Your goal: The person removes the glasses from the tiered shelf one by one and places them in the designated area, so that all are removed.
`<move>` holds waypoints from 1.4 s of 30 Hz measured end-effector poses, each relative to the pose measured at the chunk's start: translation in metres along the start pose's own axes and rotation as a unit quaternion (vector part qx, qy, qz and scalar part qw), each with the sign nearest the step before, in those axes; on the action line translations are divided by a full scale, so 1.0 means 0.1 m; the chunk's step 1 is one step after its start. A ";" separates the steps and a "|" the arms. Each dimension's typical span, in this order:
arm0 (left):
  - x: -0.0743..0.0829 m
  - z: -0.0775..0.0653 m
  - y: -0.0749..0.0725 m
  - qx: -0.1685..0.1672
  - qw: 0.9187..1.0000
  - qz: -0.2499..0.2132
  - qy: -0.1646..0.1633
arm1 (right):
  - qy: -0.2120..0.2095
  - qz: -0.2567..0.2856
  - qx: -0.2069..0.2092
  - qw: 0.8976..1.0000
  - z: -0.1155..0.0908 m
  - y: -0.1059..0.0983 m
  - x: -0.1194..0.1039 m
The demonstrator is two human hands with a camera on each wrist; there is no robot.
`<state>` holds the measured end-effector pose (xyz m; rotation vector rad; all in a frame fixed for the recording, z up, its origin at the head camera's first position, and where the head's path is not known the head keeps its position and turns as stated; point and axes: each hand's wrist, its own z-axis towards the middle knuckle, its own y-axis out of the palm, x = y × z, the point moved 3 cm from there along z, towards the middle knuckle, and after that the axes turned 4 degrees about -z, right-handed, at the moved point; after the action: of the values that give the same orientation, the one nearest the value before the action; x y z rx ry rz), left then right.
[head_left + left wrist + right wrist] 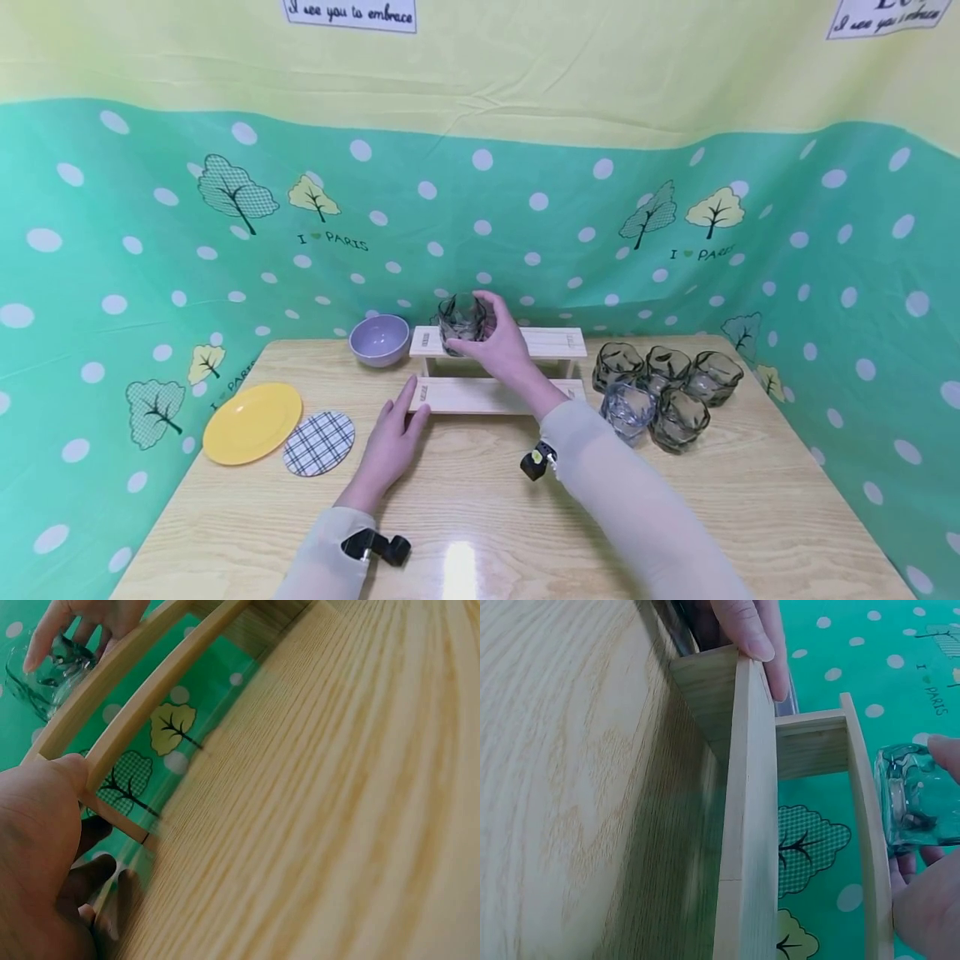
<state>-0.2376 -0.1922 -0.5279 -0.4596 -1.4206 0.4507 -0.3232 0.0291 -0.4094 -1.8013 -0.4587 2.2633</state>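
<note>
My right hand (504,346) holds a smoky, wavy-sided drinking glass (459,321) upright at the left part of the upper board of a two-step wooden shelf (480,397). Thumb and fingers are curled round the glass. In the right wrist view the base of the glass (911,799) appears to meet the upper board. My left hand (392,446) rests against the left end of the lower board, its fingers fairly straight. The left wrist view shows that thumb (71,771) on the board's corner, with the other fingers beside the shelf end.
Several smoky glasses (678,417) and one clear bluish glass (627,411) stand grouped right of the shelf. A purple bowl (380,341) sits left of it. Farther left lie a yellow plate (252,423) and a checked round mat (319,443). A green dotted cloth (480,225) hangs behind.
</note>
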 end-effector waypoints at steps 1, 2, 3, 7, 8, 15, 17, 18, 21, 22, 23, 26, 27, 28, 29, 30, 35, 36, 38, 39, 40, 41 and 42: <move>0.00 0.00 0.00 0.000 1.000 0.000 -0.001 | -0.001 -0.002 0.001 1.000 -0.01 -0.02 -0.01; 0.00 0.00 0.00 -0.001 1.000 0.000 -0.001 | -0.003 -0.002 0.001 1.000 -0.03 -0.03 -0.02; 0.00 0.00 0.00 -0.001 1.000 -0.001 -0.002 | -0.007 -0.001 0.001 1.000 -0.04 -0.05 -0.04; 0.00 0.00 0.00 -0.002 1.000 -0.002 -0.006 | -0.026 0.002 -0.002 1.000 -0.11 -0.13 -0.12; 0.00 0.00 0.00 -0.003 1.000 -0.002 -0.007 | -0.029 0.004 -0.003 1.000 -0.13 -0.15 -0.14; -0.01 0.00 0.01 -0.008 1.000 0.002 -0.009 | -0.039 0.009 -0.019 0.999 -0.27 -0.30 -0.23; -0.01 -0.01 0.01 -0.008 1.000 0.002 -0.009 | -0.036 0.007 -0.023 0.999 -0.32 -0.34 -0.25; -0.01 -0.01 0.01 -0.008 1.000 0.002 -0.010 | -0.035 0.006 -0.026 0.999 -0.35 -0.36 -0.25; -0.01 -0.02 0.01 -0.007 1.000 0.002 -0.009 | -0.034 0.005 -0.033 0.999 -0.43 -0.43 -0.27; -0.01 -0.02 0.01 -0.006 1.000 0.002 -0.009 | -0.035 0.005 -0.036 0.999 -0.46 -0.45 -0.28; -0.01 -0.02 0.01 -0.006 1.000 0.002 -0.009 | -0.035 0.005 -0.038 0.999 -0.48 -0.48 -0.28; 0.00 -0.01 0.01 -0.007 1.000 0.001 -0.010 | -0.031 0.002 -0.043 0.999 -0.56 -0.56 -0.28; -0.01 -0.01 0.01 -0.007 1.000 0.001 -0.010 | -0.029 0.001 -0.045 0.999 -0.59 -0.59 -0.28; -0.01 0.00 0.01 -0.008 1.000 0.001 -0.010 | -0.027 0.002 -0.047 0.999 -0.61 -0.61 -0.28; -0.01 0.00 0.01 -0.008 1.000 0.001 -0.009 | -0.025 0.002 -0.048 0.999 -0.63 -0.64 -0.28; -0.01 0.00 0.01 -0.008 1.000 0.001 -0.009 | -0.024 0.002 -0.049 0.999 -0.66 -0.67 -0.28; -0.01 0.01 0.00 -0.007 1.000 -0.001 -0.006 | -0.021 0.008 -0.056 0.998 -0.78 -0.81 -0.29; -0.01 0.01 0.00 -0.007 1.000 0.000 -0.006 | -0.020 0.007 -0.057 0.998 -0.80 -0.84 -0.29; -0.02 0.01 0.00 -0.007 1.000 0.000 -0.005 | -0.017 0.006 -0.058 0.998 -0.84 -0.89 -0.28; -0.01 0.01 0.00 -0.007 1.000 -0.001 -0.005 | -0.015 0.004 -0.058 0.998 -0.86 -0.92 -0.28; -0.01 0.01 0.00 -0.008 1.000 -0.001 -0.005 | -0.014 0.002 -0.057 0.998 -0.88 -0.95 -0.27; -0.01 0.01 0.00 -0.008 1.000 -0.001 -0.006 | -0.014 -0.001 -0.056 0.998 -0.90 -0.98 -0.27; -0.01 0.01 0.00 -0.008 1.000 -0.002 -0.006 | -0.014 -0.006 -0.054 0.998 -0.92 -1.01 -0.26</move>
<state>-0.2382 -0.1931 -0.5284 -0.4682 -1.4373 0.4405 -0.2307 0.1235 -0.3676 -1.8148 -0.6048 2.2991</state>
